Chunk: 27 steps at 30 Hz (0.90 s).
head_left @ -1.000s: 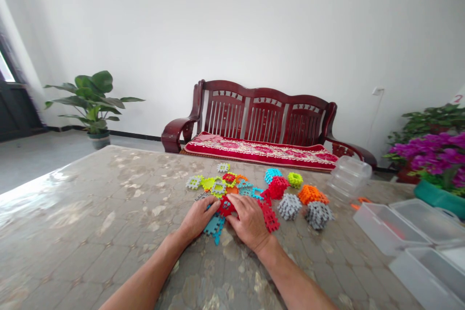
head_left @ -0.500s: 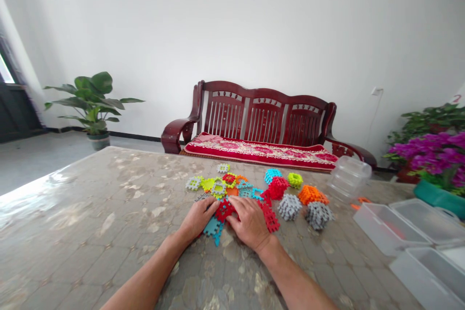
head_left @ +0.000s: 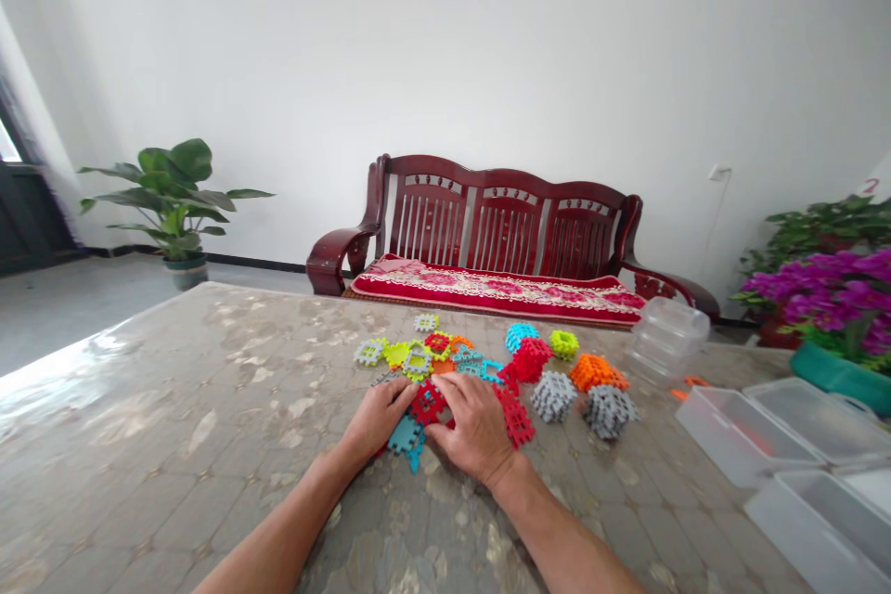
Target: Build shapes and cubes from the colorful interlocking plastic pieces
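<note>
My left hand (head_left: 376,413) is closed at the left edge of a red notched, interlocking plastic piece (head_left: 426,402). From the other side my right hand (head_left: 471,427) grips the same red piece, its thumb at the lower edge and fingers curled over the top. Just below lies a blue notched piece (head_left: 406,434), partly under my left hand. To the right of my right hand rest flat red pieces (head_left: 516,418). Beyond the hands are loose lime pieces (head_left: 396,353), grey pieces (head_left: 368,351) and blue ones. The fingertips of my left hand are partly hidden.
Stacks of grey (head_left: 554,396), orange (head_left: 597,371) and red pieces (head_left: 532,359) stand to the right. Clear plastic boxes (head_left: 744,436) and stacked clear containers (head_left: 669,339) sit at the table's right side. A wooden bench (head_left: 505,213) is behind the table (head_left: 209,408).
My right thumb has moved slightly left along the lower edge of the red piece. Both hands otherwise stay in nearly the same place; the whole view shifts a little.
</note>
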{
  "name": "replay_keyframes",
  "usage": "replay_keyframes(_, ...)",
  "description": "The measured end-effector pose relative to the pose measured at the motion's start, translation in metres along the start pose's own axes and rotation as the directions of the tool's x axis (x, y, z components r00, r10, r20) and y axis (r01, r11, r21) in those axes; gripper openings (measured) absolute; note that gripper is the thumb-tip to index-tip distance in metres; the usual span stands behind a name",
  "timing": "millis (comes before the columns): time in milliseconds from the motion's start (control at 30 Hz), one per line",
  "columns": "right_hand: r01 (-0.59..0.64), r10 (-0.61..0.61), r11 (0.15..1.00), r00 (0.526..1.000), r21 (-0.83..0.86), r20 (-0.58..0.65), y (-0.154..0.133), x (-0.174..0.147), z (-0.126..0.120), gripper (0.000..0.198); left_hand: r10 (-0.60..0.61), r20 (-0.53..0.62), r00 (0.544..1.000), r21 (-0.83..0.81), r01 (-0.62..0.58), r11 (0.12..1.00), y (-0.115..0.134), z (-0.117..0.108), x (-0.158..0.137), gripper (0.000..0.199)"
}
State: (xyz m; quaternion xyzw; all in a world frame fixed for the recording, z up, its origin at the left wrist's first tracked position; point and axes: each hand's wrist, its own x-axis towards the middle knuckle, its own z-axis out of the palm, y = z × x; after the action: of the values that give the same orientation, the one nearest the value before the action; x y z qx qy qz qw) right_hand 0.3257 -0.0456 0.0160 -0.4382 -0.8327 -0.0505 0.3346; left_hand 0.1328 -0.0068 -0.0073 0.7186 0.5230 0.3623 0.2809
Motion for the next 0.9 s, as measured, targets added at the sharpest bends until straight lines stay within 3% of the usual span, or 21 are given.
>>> replay_keyframes(900, 0.006, -0.006, 1.0, 1.0, 0.011, 0.027, -0.0027, -0.0013, 0.0024, 0.06, -0.021, -0.012, 1.0, -0.01, 0.021, 1.0, 0.0019, -0.0006, -0.0002, 0.044)
